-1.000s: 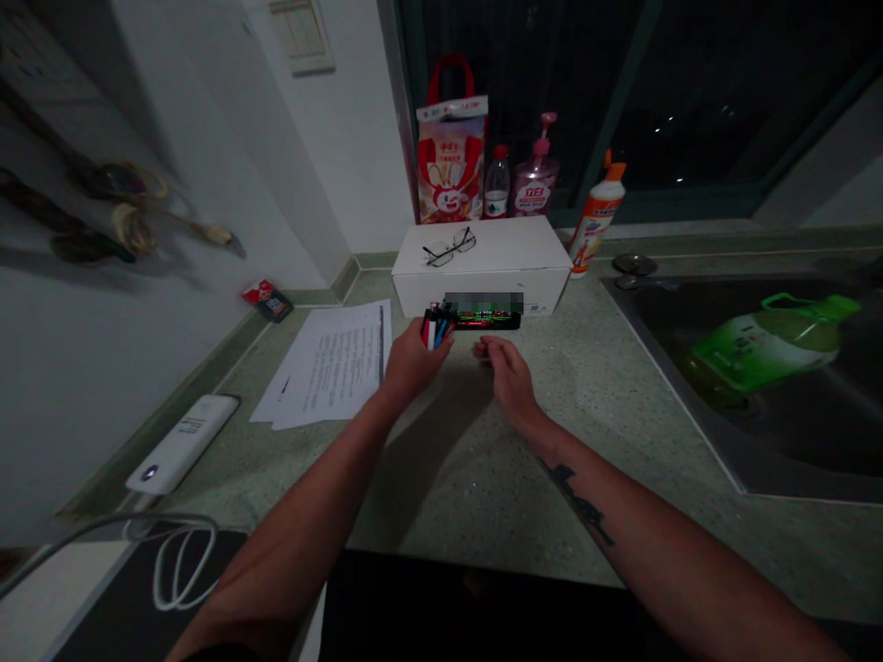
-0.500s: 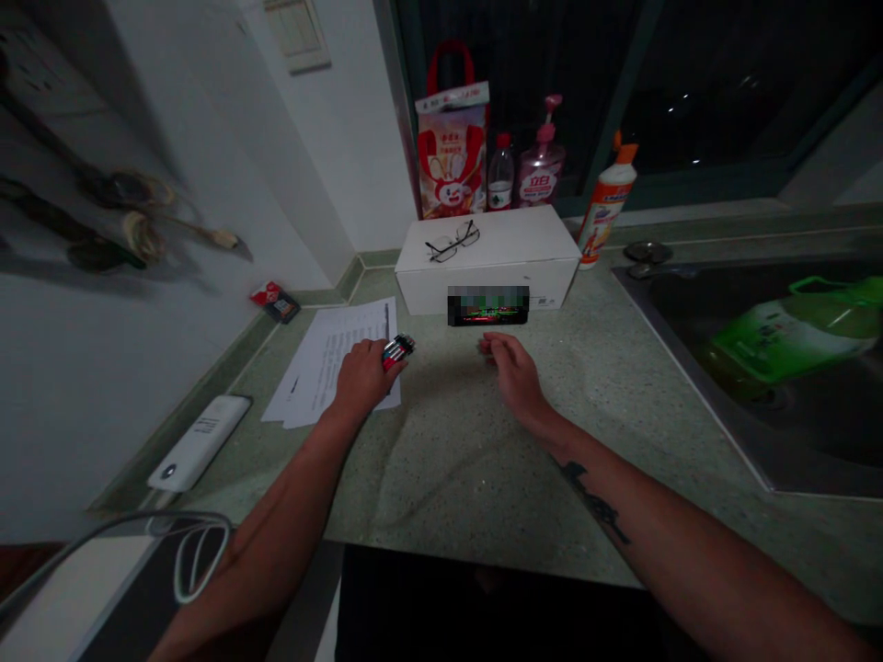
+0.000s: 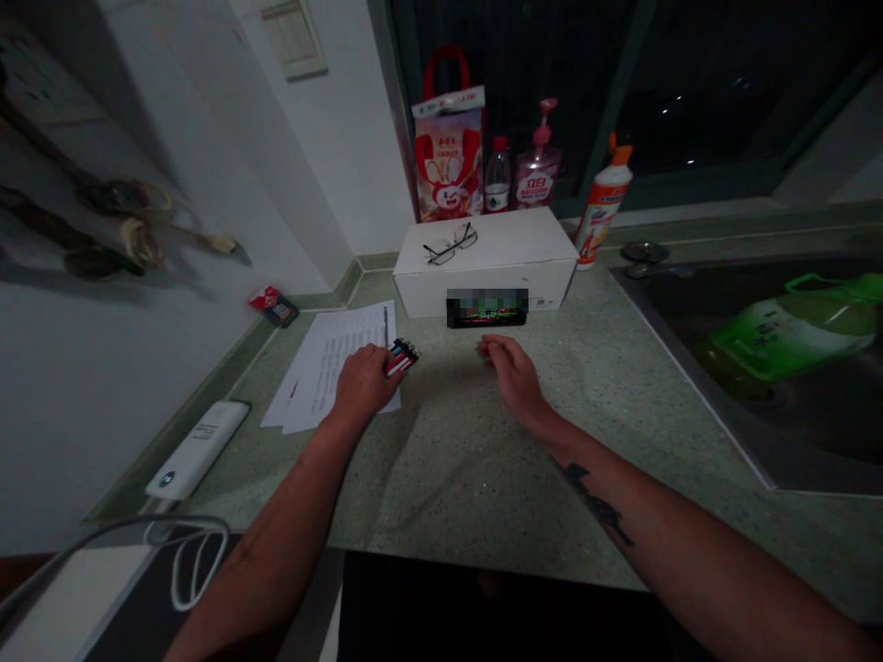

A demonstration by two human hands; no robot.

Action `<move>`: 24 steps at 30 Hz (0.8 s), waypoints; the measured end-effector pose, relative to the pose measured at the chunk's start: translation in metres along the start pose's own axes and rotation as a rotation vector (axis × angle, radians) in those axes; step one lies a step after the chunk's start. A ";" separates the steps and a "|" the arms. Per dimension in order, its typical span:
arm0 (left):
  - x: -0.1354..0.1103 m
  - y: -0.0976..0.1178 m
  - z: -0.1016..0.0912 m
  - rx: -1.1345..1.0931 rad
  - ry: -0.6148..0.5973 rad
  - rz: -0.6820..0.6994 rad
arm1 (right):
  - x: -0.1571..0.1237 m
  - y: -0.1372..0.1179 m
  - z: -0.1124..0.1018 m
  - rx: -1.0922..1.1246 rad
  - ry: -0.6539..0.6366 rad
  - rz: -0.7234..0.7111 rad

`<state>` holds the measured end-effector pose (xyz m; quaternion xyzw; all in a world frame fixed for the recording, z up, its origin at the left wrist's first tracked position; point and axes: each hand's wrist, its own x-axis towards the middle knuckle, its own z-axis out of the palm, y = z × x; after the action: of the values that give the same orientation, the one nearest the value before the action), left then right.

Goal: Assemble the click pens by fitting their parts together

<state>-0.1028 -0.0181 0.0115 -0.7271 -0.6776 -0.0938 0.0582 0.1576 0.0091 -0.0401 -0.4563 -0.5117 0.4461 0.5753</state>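
My left hand (image 3: 362, 382) rests over the edge of the printed papers (image 3: 338, 354), fingers wrapped round a bunch of lighters (image 3: 402, 357). Their metal-topped ends stick out on the thumb side, with red, white and blue bodies; the rest is hidden in my palm. My right hand (image 3: 511, 372) hovers over the counter to the right, fingers curled together. Whether anything small is between those fingertips I cannot tell. Beyond both hands, a phone (image 3: 487, 317) with a lit, partly blurred screen leans against a white box (image 3: 428, 290).
Eyeglasses (image 3: 452, 245) lie on the box. A pink pump bottle (image 3: 536, 175) and an orange-capped bottle (image 3: 602, 207) stand behind. At right, the sink (image 3: 749, 460) holds a large green bottle (image 3: 773, 336). A white power bank (image 3: 198, 450) with a cable lies left on the counter (image 3: 475, 487).
The lighters have turned slightly in my left hand, and their ends spread a little further to the right. My right hand has hardly moved. The view has shifted slightly.
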 end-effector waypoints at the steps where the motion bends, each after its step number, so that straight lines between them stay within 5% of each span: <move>1: 0.000 0.001 0.000 -0.005 -0.020 -0.001 | 0.000 0.000 0.000 -0.005 0.000 -0.003; 13: 0.000 0.009 -0.003 -0.103 0.077 0.008 | -0.002 -0.006 -0.001 -0.167 -0.057 -0.151; 18: 0.009 0.057 -0.008 -0.208 0.050 0.281 | -0.003 -0.021 -0.008 -0.409 -0.278 -0.419; 20: 0.014 0.080 -0.002 -0.252 0.049 0.407 | 0.000 -0.024 -0.015 -0.476 -0.365 -0.382; 24: 0.023 0.105 0.013 -0.381 0.104 0.417 | 0.015 -0.025 -0.037 -0.483 -0.384 -0.205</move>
<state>0.0043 -0.0007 0.0079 -0.8427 -0.4798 -0.2427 -0.0269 0.1963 0.0165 -0.0155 -0.4333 -0.7451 0.3295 0.3854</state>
